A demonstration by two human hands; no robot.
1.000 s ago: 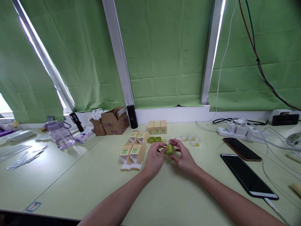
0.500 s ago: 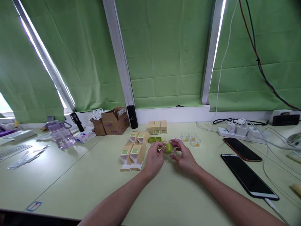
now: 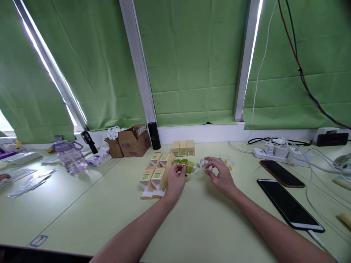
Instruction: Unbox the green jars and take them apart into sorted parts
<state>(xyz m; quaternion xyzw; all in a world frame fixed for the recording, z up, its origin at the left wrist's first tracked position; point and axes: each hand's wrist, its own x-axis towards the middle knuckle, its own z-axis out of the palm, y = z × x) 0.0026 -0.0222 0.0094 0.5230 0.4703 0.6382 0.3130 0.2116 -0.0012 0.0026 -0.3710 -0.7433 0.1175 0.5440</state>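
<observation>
My left hand (image 3: 176, 179) is closed on a small rounded green case (image 3: 190, 167), its fingertips pinching the left side. Apart from it, on the right, my right hand (image 3: 221, 175) pinches a small clear plastic piece (image 3: 203, 164) with a whitish part; its exact kind I cannot make out. Behind the left hand lie small green square containers (image 3: 181, 161). Several clear cups (image 3: 229, 163) with yellow bits stand behind my right hand, partly covered by it. Just left of my left hand are open beige cartons (image 3: 146, 175) with green labels.
Three upright beige boxes (image 3: 183, 148) stand at the back. On the right are two phones (image 3: 290, 204), a power strip (image 3: 282, 155) and loose cables. Leftward sit a cardboard box (image 3: 134, 142), a black cylinder (image 3: 154, 136) and a purple bottle (image 3: 70, 157). Another person's hand (image 3: 4, 177) shows at the left edge.
My hands have moved apart. The green case has shifted left with my left hand and tilted, and the clear piece has come away from it in my right hand.
</observation>
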